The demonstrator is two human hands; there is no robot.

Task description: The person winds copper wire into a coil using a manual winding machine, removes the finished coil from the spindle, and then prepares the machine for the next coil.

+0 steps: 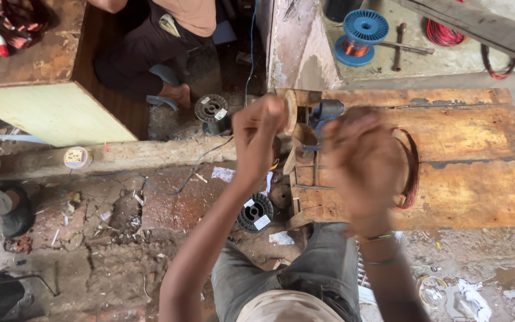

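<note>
Left hand [259,132] raised above the left end of the worn brown wooden surface [472,179], fingers curled shut in a pinch; whatever is pinched is too thin or too blurred to make out. Right hand [365,161] motion-blurred over the same surface, fingers bent inward, cannot tell if they grip anything. Loop of reddish copper wire [411,173] lies on the surface just beside the right hand, partly hidden behind it. Small blue metal winding device [324,113] sits at the surface's left end, between the two hands. Thin metal bangle [378,238] on the right wrist. Two dark round empty spools with white labels on the dirty floor: one [255,212] near the left forearm, one [211,112] further up. Blue plastic spool of copper wire [359,34] on the concrete ledge above. Another person [162,42] squats top left, apart from the hands.
</note>
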